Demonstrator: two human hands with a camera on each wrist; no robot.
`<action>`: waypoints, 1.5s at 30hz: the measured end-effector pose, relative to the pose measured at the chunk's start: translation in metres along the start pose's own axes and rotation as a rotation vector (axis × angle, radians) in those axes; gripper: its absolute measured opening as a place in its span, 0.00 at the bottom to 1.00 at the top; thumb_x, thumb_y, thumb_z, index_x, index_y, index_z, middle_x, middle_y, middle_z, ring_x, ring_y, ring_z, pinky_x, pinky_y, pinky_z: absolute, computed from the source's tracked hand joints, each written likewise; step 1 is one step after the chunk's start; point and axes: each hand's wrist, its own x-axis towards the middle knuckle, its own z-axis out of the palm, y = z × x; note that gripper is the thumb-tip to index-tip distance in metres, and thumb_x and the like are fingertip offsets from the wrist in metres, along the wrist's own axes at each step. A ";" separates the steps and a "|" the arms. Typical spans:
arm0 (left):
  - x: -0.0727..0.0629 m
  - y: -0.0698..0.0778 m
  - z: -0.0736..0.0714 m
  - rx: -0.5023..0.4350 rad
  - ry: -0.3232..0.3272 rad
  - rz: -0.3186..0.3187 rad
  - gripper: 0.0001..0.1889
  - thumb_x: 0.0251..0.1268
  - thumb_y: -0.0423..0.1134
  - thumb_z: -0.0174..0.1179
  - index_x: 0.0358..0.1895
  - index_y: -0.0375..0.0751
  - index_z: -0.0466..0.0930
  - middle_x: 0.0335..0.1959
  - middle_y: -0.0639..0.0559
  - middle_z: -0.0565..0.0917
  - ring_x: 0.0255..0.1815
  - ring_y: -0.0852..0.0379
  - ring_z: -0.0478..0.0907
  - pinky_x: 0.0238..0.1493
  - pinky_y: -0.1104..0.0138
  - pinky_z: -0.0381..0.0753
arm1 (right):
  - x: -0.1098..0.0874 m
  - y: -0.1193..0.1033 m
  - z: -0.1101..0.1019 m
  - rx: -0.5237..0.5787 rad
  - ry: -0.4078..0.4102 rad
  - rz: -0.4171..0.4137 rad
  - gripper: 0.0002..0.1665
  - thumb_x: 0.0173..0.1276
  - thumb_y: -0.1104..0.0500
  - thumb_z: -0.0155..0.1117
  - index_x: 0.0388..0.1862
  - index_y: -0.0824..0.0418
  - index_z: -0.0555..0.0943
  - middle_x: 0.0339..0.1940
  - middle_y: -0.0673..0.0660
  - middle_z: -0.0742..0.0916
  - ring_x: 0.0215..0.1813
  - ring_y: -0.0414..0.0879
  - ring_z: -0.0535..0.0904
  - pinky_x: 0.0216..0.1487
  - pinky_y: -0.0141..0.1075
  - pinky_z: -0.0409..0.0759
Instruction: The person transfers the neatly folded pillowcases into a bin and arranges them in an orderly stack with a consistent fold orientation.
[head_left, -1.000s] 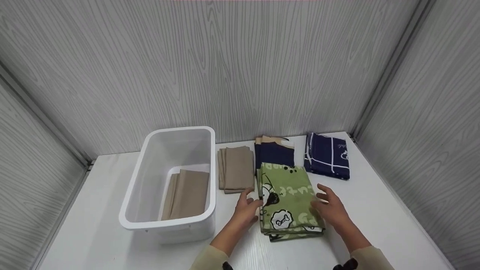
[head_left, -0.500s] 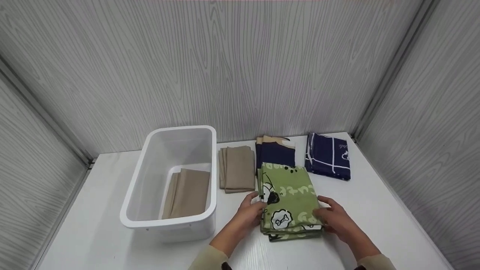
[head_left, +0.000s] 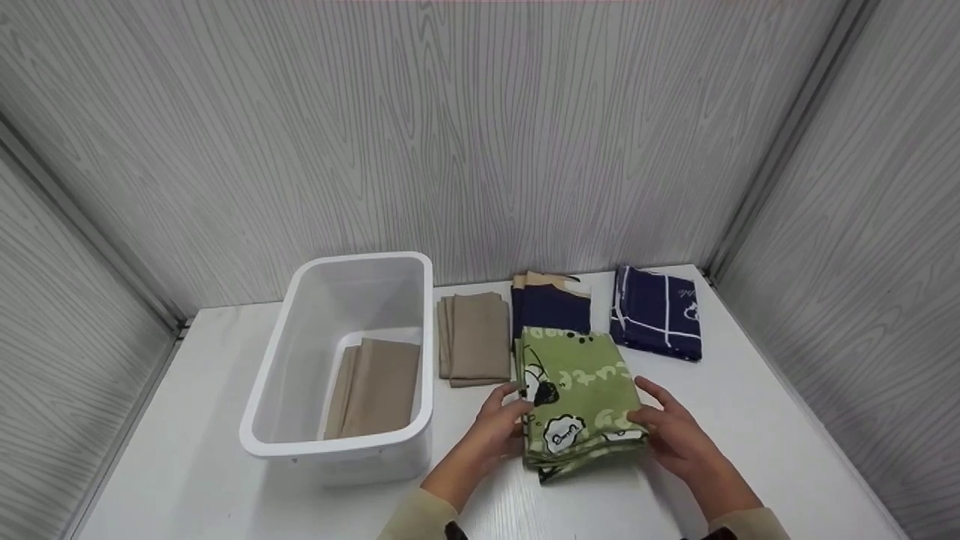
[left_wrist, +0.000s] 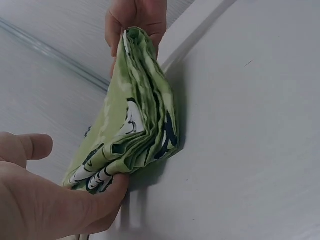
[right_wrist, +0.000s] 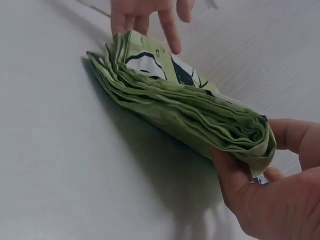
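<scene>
A folded green cloth [head_left: 581, 390] with white and black dog prints lies between my hands, its right side raised off the white table. My right hand [head_left: 679, 439] grips its right edge, thumb on top and fingers beneath; the right wrist view shows the fold pinched by the right fingers [right_wrist: 232, 172]. At the left edge is my left hand [head_left: 495, 431]. In the left wrist view its fingers [left_wrist: 112, 197] reach under the layers, while the thumb [left_wrist: 40, 146] stands apart from the cloth. The layers hide some fingertips.
A white plastic bin [head_left: 337, 450] holding folded brown cloth [head_left: 382, 386] stands at the left. Behind the green cloth lie another folded brown cloth [head_left: 478, 337], a navy and tan one [head_left: 555, 304] and a navy white-lined one [head_left: 652, 311]. Grey wood-grain panels [head_left: 480, 135] surround the table.
Both hands have closed in on the green cloth from its sides. The right hand has taken hold of the right edge and raised it; the front edge now slants upward to the right.
</scene>
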 end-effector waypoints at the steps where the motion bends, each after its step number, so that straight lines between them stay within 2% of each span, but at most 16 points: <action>1: 0.000 0.000 0.000 -0.008 -0.007 -0.004 0.36 0.65 0.39 0.57 0.76 0.42 0.55 0.49 0.38 0.82 0.41 0.51 0.84 0.42 0.59 0.84 | 0.000 -0.002 0.001 0.053 0.002 0.003 0.49 0.68 0.72 0.57 0.82 0.53 0.48 0.56 0.55 0.80 0.48 0.41 0.81 0.48 0.33 0.81; 6: 0.001 -0.003 0.000 -0.097 -0.043 -0.044 0.39 0.66 0.42 0.57 0.78 0.42 0.51 0.45 0.44 0.83 0.43 0.53 0.81 0.48 0.54 0.81 | -0.001 -0.014 0.007 0.355 -0.027 0.051 0.47 0.71 0.75 0.48 0.82 0.49 0.47 0.72 0.58 0.66 0.55 0.44 0.80 0.60 0.34 0.78; 8: 0.002 -0.005 0.001 -0.142 -0.045 -0.054 0.39 0.66 0.43 0.57 0.78 0.42 0.51 0.45 0.46 0.82 0.44 0.53 0.79 0.48 0.53 0.80 | 0.000 -0.017 0.008 0.446 -0.033 0.069 0.45 0.71 0.75 0.47 0.81 0.48 0.50 0.75 0.57 0.61 0.56 0.44 0.80 0.64 0.34 0.76; 11: 0.006 -0.007 0.001 -0.197 -0.039 -0.057 0.39 0.66 0.44 0.56 0.78 0.44 0.51 0.48 0.45 0.79 0.44 0.53 0.78 0.45 0.56 0.81 | 0.000 -0.020 0.010 0.496 -0.026 0.068 0.41 0.70 0.76 0.48 0.77 0.48 0.56 0.75 0.57 0.62 0.55 0.45 0.81 0.64 0.34 0.75; 13: 0.009 -0.008 0.000 -0.232 -0.046 -0.059 0.39 0.68 0.45 0.55 0.78 0.45 0.49 0.50 0.42 0.76 0.44 0.52 0.78 0.43 0.58 0.82 | -0.001 -0.019 0.009 0.489 -0.033 0.064 0.40 0.70 0.75 0.49 0.76 0.48 0.57 0.74 0.57 0.64 0.56 0.46 0.81 0.65 0.35 0.75; 16: 0.013 -0.009 -0.002 -0.246 -0.059 -0.052 0.39 0.69 0.45 0.53 0.79 0.44 0.46 0.56 0.37 0.73 0.47 0.50 0.79 0.44 0.57 0.83 | -0.002 -0.014 0.007 0.402 -0.031 0.052 0.41 0.71 0.74 0.49 0.77 0.48 0.54 0.68 0.58 0.71 0.54 0.45 0.81 0.60 0.34 0.79; 19: 0.016 -0.009 -0.004 -0.225 -0.060 -0.044 0.39 0.69 0.45 0.53 0.79 0.44 0.46 0.60 0.35 0.72 0.50 0.48 0.78 0.45 0.56 0.82 | -0.003 -0.006 0.003 0.240 -0.007 0.036 0.43 0.71 0.73 0.51 0.80 0.49 0.51 0.56 0.55 0.80 0.46 0.41 0.83 0.46 0.30 0.82; 21: 0.017 -0.009 -0.005 -0.199 -0.058 -0.038 0.38 0.69 0.45 0.53 0.79 0.44 0.48 0.59 0.36 0.74 0.51 0.47 0.78 0.45 0.55 0.82 | -0.003 -0.001 0.000 0.123 0.011 0.017 0.45 0.70 0.71 0.53 0.81 0.51 0.51 0.50 0.53 0.82 0.40 0.39 0.82 0.38 0.28 0.81; 29: 0.022 -0.010 -0.009 -0.137 -0.068 -0.011 0.37 0.69 0.43 0.52 0.79 0.47 0.50 0.56 0.35 0.78 0.50 0.47 0.79 0.47 0.56 0.81 | 0.001 0.010 -0.006 -0.237 0.023 -0.019 0.46 0.67 0.66 0.58 0.80 0.54 0.52 0.40 0.53 0.79 0.36 0.43 0.73 0.34 0.37 0.73; 31: 0.024 -0.010 -0.009 -0.129 -0.066 -0.007 0.37 0.69 0.42 0.53 0.79 0.48 0.50 0.55 0.35 0.79 0.49 0.47 0.80 0.46 0.57 0.81 | 0.003 0.013 -0.008 -0.301 0.043 -0.022 0.44 0.67 0.64 0.58 0.80 0.55 0.53 0.46 0.57 0.79 0.38 0.44 0.73 0.35 0.39 0.74; 33: 0.027 -0.010 -0.009 -0.119 -0.062 -0.005 0.36 0.70 0.42 0.53 0.79 0.49 0.50 0.55 0.36 0.79 0.47 0.48 0.81 0.44 0.59 0.82 | 0.005 0.013 -0.008 -0.349 0.058 -0.025 0.43 0.68 0.63 0.58 0.80 0.55 0.54 0.56 0.63 0.78 0.44 0.46 0.75 0.40 0.41 0.77; 36: 0.030 -0.009 -0.008 -0.092 -0.058 -0.001 0.36 0.71 0.44 0.53 0.80 0.52 0.51 0.55 0.39 0.78 0.44 0.50 0.81 0.41 0.61 0.82 | 0.009 0.012 -0.009 -0.381 0.072 -0.034 0.42 0.70 0.62 0.58 0.80 0.55 0.55 0.70 0.69 0.70 0.53 0.50 0.77 0.46 0.42 0.79; 40: 0.035 -0.008 -0.009 -0.061 -0.061 0.011 0.35 0.71 0.47 0.52 0.80 0.55 0.51 0.57 0.40 0.75 0.44 0.50 0.80 0.41 0.60 0.82 | 0.013 0.007 -0.009 -0.386 0.053 -0.044 0.41 0.71 0.61 0.57 0.80 0.55 0.54 0.74 0.71 0.65 0.57 0.53 0.76 0.48 0.42 0.77; 45: 0.039 -0.005 -0.009 -0.088 -0.056 0.013 0.33 0.73 0.52 0.50 0.79 0.54 0.55 0.67 0.36 0.68 0.56 0.42 0.77 0.50 0.54 0.82 | 0.022 0.003 -0.011 -0.350 0.050 -0.023 0.39 0.73 0.59 0.56 0.80 0.53 0.56 0.75 0.68 0.65 0.59 0.52 0.75 0.50 0.41 0.77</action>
